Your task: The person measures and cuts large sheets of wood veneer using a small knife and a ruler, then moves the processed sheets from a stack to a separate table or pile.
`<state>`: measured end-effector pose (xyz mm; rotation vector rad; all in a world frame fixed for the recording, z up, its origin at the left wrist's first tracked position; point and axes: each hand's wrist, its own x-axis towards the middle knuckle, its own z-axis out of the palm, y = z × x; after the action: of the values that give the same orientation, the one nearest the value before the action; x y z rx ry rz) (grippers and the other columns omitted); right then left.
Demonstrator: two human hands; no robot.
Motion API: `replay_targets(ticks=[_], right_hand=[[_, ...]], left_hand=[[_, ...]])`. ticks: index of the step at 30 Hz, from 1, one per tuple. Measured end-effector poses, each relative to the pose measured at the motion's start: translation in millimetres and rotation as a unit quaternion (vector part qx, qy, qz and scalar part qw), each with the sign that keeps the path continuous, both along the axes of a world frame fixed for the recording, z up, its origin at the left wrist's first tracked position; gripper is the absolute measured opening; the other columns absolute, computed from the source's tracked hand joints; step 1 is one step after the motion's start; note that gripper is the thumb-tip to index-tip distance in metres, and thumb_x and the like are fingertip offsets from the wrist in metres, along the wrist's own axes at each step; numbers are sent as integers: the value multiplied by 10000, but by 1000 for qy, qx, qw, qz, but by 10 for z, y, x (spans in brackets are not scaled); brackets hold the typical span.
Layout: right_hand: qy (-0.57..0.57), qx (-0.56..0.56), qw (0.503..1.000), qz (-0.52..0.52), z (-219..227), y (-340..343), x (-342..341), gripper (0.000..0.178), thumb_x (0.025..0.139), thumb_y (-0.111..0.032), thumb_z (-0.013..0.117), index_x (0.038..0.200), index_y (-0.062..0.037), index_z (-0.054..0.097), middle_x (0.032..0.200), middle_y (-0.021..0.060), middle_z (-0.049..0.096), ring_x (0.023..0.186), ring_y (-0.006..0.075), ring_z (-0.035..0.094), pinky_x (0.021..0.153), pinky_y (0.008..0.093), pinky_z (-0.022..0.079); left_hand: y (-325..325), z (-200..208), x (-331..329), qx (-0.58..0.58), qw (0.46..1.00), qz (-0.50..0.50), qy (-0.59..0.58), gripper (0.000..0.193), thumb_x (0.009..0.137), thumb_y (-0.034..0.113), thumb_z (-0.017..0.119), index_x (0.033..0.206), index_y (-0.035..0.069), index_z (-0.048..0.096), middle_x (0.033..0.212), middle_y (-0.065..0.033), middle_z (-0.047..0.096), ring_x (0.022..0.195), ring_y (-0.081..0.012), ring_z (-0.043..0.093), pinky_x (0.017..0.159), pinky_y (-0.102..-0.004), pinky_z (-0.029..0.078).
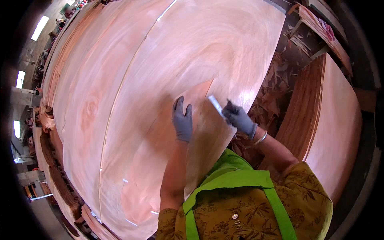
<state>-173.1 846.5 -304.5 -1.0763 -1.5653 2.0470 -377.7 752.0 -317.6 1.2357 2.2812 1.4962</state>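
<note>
Large pale wood veneer sheets [224, 44] lie spread in front of me. My left hand [183, 122], in a grey glove, rests on a darker reddish veneer patch [196, 93] with a pointed tip, its thumb and fingers apart. To its right, my right hand [239, 117], also gloved in grey, is closed on a narrow pale strip [215, 105] that looks like tape. The strip points up and left, near the patch's edge. Whether it touches the veneer I cannot tell. Similar short strips [125, 181] stick to the sheet nearer me.
A long seam [120, 90] runs along the sheets. At right stands another veneer stack [336, 116], with torn veneer scraps [276, 76] on the floor between. A wooden bench [320, 28] with a pink cloth [326, 29] is at far right. More veneer stacks [60, 172] line the left.
</note>
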Motion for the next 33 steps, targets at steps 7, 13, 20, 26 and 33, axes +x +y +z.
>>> replay_targets(ticks=[7,13,20,26,33], right_hand=[[42,-36,997,-57,-53,1033,-341,165,864,-188,643,876,-28,609,658,-19,518,520,65,454,468,214,367],[-68,-42,997,-11,-524,1273,-618,172,825,-184,671,851,-18,635,641,-4,552,528,85,486,470,239,373],[-77,-11,997,-22,-622,1286,-606,183,805,-177,676,797,5,660,658,8,576,533,99,493,482,254,391],[-177,-32,984,-5,-507,1005,-363,234,845,-241,623,743,-30,619,578,-4,516,440,86,430,398,243,329],[-134,-181,974,-35,-570,-237,-521,188,852,-259,610,822,-74,595,551,-15,466,396,91,408,360,237,316]], left_hand=[[678,-568,-28,-179,925,-169,288,294,823,219,564,1069,61,605,1198,-118,544,1087,-313,500,913,-419,405],[883,-692,-64,-204,909,-144,334,318,801,203,566,1095,82,580,1185,-89,541,1008,-301,523,839,-427,437],[1087,-415,5,-281,820,-225,444,430,816,195,521,1245,169,495,1369,-85,402,1018,-256,524,802,-390,445],[1082,-434,63,-314,843,-226,373,455,818,172,529,1260,277,500,1422,-92,323,1133,-290,465,766,-441,459],[888,-513,-102,-217,932,-207,205,481,786,84,548,1248,215,522,1381,-124,391,1221,-295,428,935,-449,407]])
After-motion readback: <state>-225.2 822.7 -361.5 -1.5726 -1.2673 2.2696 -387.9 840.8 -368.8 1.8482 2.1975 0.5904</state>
